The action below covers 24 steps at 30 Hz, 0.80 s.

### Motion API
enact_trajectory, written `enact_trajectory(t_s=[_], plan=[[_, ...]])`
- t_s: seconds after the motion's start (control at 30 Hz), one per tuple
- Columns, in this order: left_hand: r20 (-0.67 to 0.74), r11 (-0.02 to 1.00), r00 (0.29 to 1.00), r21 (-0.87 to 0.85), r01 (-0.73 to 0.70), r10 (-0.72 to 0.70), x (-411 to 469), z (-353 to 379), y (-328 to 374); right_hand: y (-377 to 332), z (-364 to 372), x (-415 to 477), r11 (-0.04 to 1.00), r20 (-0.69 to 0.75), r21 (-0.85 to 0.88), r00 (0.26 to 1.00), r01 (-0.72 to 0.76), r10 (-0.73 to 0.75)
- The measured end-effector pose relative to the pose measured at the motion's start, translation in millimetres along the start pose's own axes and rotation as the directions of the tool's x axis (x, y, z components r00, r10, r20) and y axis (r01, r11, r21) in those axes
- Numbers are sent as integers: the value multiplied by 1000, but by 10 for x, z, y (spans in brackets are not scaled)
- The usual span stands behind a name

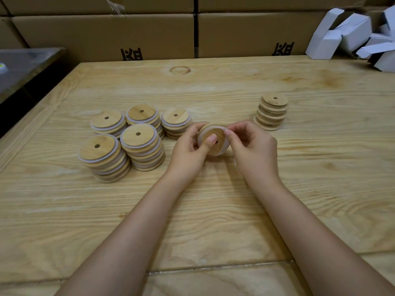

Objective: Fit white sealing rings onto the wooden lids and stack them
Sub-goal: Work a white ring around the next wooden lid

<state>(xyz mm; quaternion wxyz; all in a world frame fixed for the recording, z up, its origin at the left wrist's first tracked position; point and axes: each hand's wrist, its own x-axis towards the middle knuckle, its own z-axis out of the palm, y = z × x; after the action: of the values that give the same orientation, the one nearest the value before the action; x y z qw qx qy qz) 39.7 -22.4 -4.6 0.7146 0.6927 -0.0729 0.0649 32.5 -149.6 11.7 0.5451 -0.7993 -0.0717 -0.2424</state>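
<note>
A round wooden lid (pixel 218 136) with a small centre hole is held above the table between both hands. My left hand (pixel 189 149) grips it, thumb pressed on its face. A white sealing ring (pixel 216 127) runs round the lid's rim, and my right hand (pixel 251 144) pinches the ring at the upper right edge. To the left stand several stacks of lids with white rings (pixel 119 137). At the right stands one stack of bare wooden lids (pixel 271 111).
The wooden table (pixel 192 210) spreads wide in front of me. Brown cardboard boxes (pixel 149 33) wall off the far edge. Folded white cartons (pixel 359 35) pile up at the back right. A dark surface (pixel 23 67) lies past the table's left edge.
</note>
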Motion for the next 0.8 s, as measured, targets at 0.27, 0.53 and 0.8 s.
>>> enact_trajectory(t_s=[0.27, 0.53, 0.8], plan=[[-40, 996, 999, -82, -40, 37, -4, -47, 10, -26, 41, 10, 992, 48, 70, 994, -106, 103], [-26, 966, 995, -245, 86, -96, -3, -84, 45, -34, 32, 48, 982, 96, 118, 986, -150, 139], [35, 955, 993, -271, 121, -116, -5, -80, 69, -70, 13, 7, 995, 120, 61, 990, -84, 77]])
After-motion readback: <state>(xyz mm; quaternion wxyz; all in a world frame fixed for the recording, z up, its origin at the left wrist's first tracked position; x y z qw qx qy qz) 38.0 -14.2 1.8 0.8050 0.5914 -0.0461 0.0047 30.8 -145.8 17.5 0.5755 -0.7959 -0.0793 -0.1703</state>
